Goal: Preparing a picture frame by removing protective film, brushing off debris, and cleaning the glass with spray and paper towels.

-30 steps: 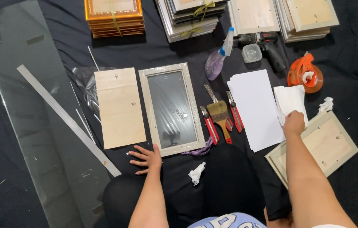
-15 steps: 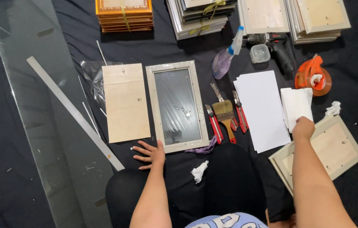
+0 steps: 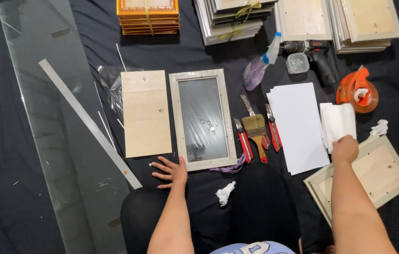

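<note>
Now the right hand [image 3: 345,149] pinches soft, light folded tissue [image 3: 336,121], best gripped at its near edge; left hand [image 3: 173,171], fingers spread wide, rests beside the fragile glazed frame [image 3: 203,118].

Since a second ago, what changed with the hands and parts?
Little. The right hand has slid slightly toward the body along the folded white cloth, still gripping its near edge. The left hand stays flat on the black sheet by the frame's near corner. Backing board, brush, paper unmoved.
</note>
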